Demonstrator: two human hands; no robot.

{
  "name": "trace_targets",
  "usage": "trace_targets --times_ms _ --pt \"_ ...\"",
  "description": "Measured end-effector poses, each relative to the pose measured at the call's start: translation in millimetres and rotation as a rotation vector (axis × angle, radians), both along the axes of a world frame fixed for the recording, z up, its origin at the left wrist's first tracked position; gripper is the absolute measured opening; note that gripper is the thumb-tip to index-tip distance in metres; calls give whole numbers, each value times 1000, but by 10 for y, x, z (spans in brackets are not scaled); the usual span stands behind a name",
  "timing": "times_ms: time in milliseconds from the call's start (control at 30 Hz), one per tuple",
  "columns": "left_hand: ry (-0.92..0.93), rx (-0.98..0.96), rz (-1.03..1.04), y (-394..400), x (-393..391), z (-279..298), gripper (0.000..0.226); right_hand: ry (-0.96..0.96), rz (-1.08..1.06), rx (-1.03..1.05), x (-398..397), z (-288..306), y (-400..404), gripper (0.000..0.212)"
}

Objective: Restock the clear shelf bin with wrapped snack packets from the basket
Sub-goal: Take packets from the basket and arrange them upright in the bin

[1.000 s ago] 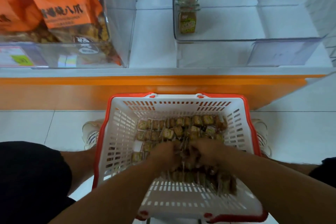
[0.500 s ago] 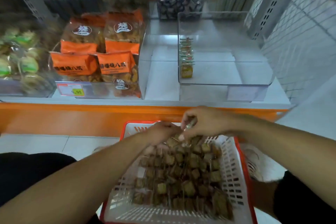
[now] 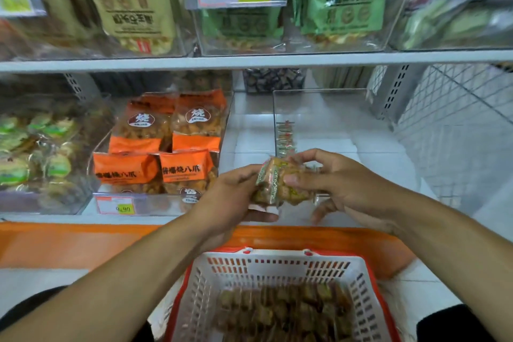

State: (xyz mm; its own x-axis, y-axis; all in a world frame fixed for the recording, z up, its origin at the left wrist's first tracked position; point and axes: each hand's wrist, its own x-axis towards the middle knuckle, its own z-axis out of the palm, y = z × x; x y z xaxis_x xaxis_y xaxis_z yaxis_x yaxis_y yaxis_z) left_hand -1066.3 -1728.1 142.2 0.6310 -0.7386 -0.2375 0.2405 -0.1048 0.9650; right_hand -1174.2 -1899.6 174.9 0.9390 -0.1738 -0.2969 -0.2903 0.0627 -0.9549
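Left of the clear plastic shelf bin (image 3: 319, 108), the left hand (image 3: 230, 197) and then the right hand (image 3: 341, 189) together grip a bunch of small green-and-brown wrapped snack packets (image 3: 280, 183). The bin lies just beyond, right hand nearer; the red-rimmed white basket (image 3: 277, 272) sits below.

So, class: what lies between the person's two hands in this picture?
In the head view, a stack of wrapped snack packets sits between the left hand and the right hand, gripped from both sides, in front of the clear shelf bin.
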Motion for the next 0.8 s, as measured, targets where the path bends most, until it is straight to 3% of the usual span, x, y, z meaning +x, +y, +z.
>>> trace_targets --times_ms 133,200,333,500,667,800 --pt "312 -83 49 -34 62 22 46 -26 -58 77 78 -29 -49 57" --pt "361 -105 -14 15 87 24 61 -40 -52 110 111 -48 -51 47" --pt "247 -127 -99 83 59 20 46 -51 -18 130 138 -96 -17 42" --pt "172 -111 64 87 -15 -66 47 -73 -179 194 181 -199 66 47" --pt "152 -124 149 97 -23 -62 42 -95 -356 165 204 -243 100 26" --pt "119 -109 190 117 -20 -78 43 -135 -390 212 208 -186 43 27"
